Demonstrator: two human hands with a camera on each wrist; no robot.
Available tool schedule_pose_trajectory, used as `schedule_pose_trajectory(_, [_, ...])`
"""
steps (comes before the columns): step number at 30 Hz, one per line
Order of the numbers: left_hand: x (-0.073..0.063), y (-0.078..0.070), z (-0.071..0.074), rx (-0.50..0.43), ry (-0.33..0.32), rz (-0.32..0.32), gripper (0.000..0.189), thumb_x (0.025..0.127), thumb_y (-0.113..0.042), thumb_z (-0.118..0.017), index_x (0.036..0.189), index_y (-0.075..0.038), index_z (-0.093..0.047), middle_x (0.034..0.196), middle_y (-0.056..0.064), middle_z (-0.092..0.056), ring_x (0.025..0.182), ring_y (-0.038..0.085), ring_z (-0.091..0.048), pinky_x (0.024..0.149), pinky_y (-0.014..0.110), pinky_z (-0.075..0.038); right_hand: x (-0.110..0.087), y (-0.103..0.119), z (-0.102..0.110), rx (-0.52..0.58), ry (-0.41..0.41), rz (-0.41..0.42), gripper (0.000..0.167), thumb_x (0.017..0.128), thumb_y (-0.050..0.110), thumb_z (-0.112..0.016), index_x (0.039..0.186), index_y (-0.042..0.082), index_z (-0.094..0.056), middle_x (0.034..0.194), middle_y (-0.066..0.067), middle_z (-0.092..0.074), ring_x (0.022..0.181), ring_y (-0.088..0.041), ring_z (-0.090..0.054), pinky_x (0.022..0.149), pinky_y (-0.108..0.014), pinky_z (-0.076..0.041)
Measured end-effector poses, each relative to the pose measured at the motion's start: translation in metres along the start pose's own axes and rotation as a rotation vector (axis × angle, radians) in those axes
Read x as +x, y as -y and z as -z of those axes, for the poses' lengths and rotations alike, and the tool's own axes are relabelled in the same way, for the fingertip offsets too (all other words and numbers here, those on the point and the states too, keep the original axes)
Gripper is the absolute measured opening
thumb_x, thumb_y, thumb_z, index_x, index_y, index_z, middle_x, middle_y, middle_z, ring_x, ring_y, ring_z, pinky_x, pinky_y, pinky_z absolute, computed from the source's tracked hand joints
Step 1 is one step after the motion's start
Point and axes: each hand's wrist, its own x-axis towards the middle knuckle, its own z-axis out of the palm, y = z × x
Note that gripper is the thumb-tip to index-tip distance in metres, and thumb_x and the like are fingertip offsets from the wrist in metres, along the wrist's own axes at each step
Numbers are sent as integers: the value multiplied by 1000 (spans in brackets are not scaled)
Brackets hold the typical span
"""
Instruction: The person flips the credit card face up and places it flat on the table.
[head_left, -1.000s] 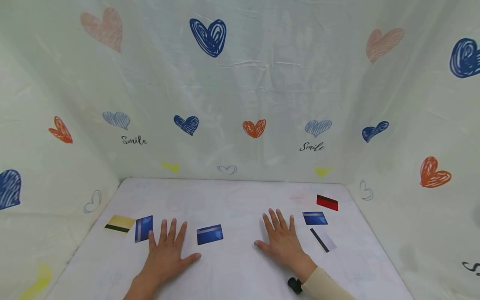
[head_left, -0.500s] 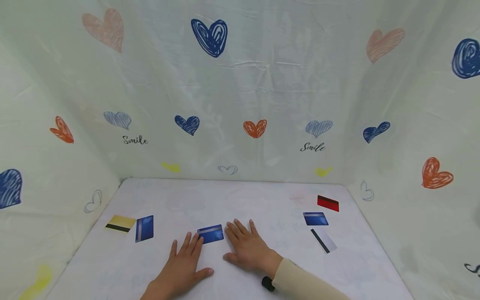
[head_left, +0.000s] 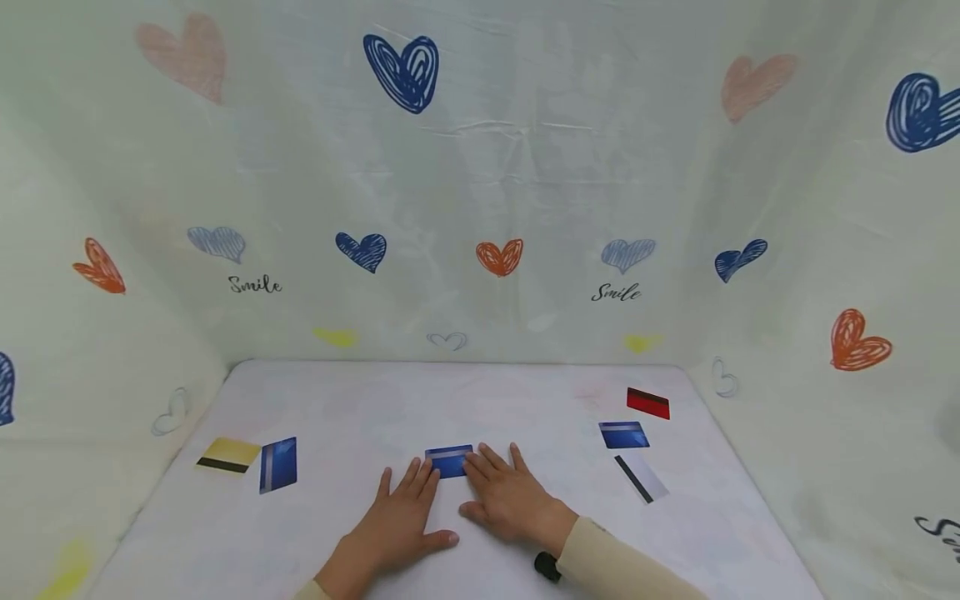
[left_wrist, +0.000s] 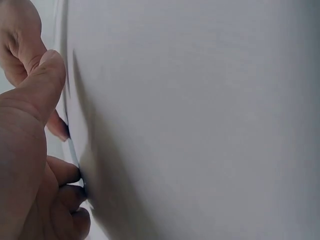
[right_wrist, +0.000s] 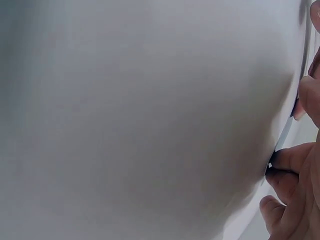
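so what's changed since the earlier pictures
The left hand moved right, the right hand left; both now touch the thin rectangular blue card between them, which slid right. The yellow rectangular card, red rectangular card, white rectangular card and two other blue rectangular cards stayed put.

White desk (head_left: 420, 400). Middle card (head_left: 448, 464): blue, grey-striped. By left edge: yellow card (head_left: 231, 452), black-striped. By far right corner: red card (head_left: 648, 407), dark-striped. Curtain (head_left: 555, 196) off-white, hearts (head_left: 408, 82) navy/orange/pink/yellow.

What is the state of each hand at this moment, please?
Left hand: open, touching the middle blue card at its left.
Right hand: open, touching that card at its right.
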Motion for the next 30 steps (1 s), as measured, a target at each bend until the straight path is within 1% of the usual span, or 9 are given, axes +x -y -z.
schedule_pose_trajectory(5, [7, -10, -1, 13, -10, -35, 106, 91, -76, -61, 159, 3, -41, 171, 23, -30, 160, 42, -24, 123, 75, -13, -9, -13, -2, -10, -5, 6, 73, 108, 62, -41, 164, 15, -38, 173, 0, -31, 163, -25, -23, 127, -64, -22])
schedule_pose_trajectory(11, [11, -15, 1, 26, -4, -28, 105, 92, -77, -60, 161, 0, -39, 172, 21, -29, 161, 40, -24, 123, 76, -11, -12, -22, -4, -20, -27, 34, 72, 109, 60, -40, 164, 14, -40, 173, -3, -33, 162, -26, -26, 125, -63, -27])
schedule_pose_trajectory(17, [20, -14, 0, 46, -14, -38, 103, 93, -75, -60, 162, -1, -37, 172, 19, -28, 161, 39, -25, 123, 76, -13, -10, -29, -4, -11, -25, 25, 72, 109, 60, -42, 164, 13, -39, 173, -3, -32, 162, -26, -26, 125, -64, -27])
schedule_pose_trajectory(22, [27, -12, 0, 66, -2, -40, 106, 92, -77, -59, 162, -2, -36, 173, 19, -27, 161, 38, -23, 123, 75, -14, -7, -33, -3, 0, -17, 15, 72, 109, 59, -42, 165, 14, -37, 173, -3, -31, 162, -26, -25, 126, -64, -26])
schedule_pose_trajectory(25, [32, -10, 1, 81, 2, -42, 107, 91, -78, -59, 163, -2, -36, 173, 18, -27, 162, 38, -23, 123, 74, -14, -5, -35, -2, 12, -14, 10, 72, 109, 59, -44, 164, 13, -37, 173, -4, -32, 162, -27, -26, 125, -64, -26])
schedule_pose_trajectory(30, [35, -9, 5, 62, 8, -40, 106, 91, -77, -61, 162, -2, -37, 173, 18, -28, 162, 37, -23, 124, 74, -13, -2, -39, -2, 25, 3, 2, 74, 108, 61, -44, 165, 14, -36, 174, -2, -31, 162, -26, -25, 126, -63, -26])
